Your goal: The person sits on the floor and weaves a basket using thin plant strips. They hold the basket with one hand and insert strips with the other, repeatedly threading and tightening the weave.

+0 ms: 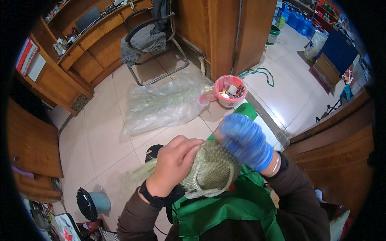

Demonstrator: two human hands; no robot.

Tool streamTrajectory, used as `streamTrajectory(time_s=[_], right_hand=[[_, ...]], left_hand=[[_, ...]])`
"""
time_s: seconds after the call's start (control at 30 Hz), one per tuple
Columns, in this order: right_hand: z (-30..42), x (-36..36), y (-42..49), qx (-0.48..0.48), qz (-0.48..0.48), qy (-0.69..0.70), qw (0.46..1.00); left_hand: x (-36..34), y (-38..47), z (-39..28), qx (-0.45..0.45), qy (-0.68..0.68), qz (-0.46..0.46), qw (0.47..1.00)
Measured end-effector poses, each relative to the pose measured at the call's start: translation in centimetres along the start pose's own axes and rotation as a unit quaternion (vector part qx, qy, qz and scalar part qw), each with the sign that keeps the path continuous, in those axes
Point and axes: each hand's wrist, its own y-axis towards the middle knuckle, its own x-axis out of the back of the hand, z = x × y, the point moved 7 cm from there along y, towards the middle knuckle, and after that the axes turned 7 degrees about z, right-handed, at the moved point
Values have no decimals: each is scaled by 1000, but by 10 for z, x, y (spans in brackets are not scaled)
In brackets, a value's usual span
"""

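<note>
A rounded piece of openwork weaving [208, 171] in pale green straw-like strands lies on the green apron [226, 214] over my lap. A lighter curved band runs along its near edge. My left hand [178, 159], bare, pinches the weave's upper left rim between thumb and forefinger. Loose pale strands [135, 173] trail out to the left beneath that wrist. My right hand [244, 141] wears a blue knitted glove and is blurred by motion. It is curled at the weave's upper right edge; its fingertips and anything between them are hard to make out.
Ahead on the tiled floor lies a clear plastic bag [169, 102] of pale strands, beside a red-lined bucket [230, 92] of small items. A metal-framed chair [150, 42] stands behind. To the left is a bin [93, 203] with a black liner. Wooden panelling [337, 150] is close on the right.
</note>
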Motion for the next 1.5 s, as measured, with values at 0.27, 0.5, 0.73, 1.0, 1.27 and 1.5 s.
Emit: streamTrajectory(time_s=[0.27,0.5,0.73,1.0,1.27,1.5], right_hand=[[-29,-54,-11,-87,298,384,869],[-49,-57,21,-187,228,462,837],[-59,-47,68,-123,0,858,498],[-328,86,-157,-360,-322,462,744],[-312,131,-141,-323,-319,276,847],[-52,-96,13,105,256,186,943]], left_hand=[[-10,-1,-55,-201,162,179,949],[-15,-11,-81,-249,127,226,933],[61,-22,46,46,-206,-88,974],[321,-238,126,27,-122,-509,852],[190,-146,116,230,-69,-370,898],[7,-18,46,131,-208,7,969]])
